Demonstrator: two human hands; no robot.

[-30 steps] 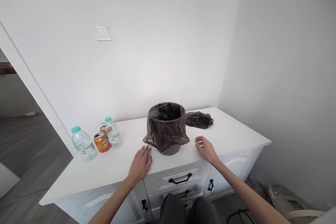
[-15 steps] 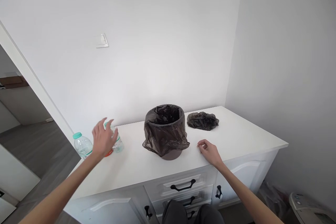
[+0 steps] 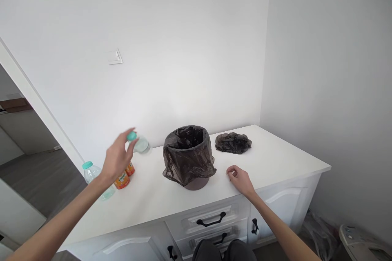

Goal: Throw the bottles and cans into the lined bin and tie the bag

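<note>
My left hand point(image 3: 118, 157) pinches a clear plastic bottle point(image 3: 142, 145) by its turquoise cap. The bottle is tilted in the air, its base pointing right towards the bin. A second clear bottle point(image 3: 92, 172) with a turquoise cap stands on the counter, partly hidden by my left forearm. Beside it, below my left hand, are an orange labelled can point(image 3: 123, 180) and another orange can point(image 3: 131, 169). My right hand point(image 3: 240, 178) rests on the counter with its fingers curled together and nothing seen in them. Left of it stands a round bin point(image 3: 196, 184) lined with a black plastic bag point(image 3: 191, 162).
A crumpled black plastic bag point(image 3: 233, 143) lies right of the bin. The white cabinet's countertop point(image 3: 275, 157) meets the wall behind, which carries a light switch point(image 3: 115, 56). Dark drawer handles point(image 3: 211, 220) face me. A pale appliance point(image 3: 361, 240) stands low at the right.
My left hand has closed on the cap of a bottle and lifted it off the counter, swinging its base rightward. The orange cans now show more. My right hand stays on the counter.
</note>
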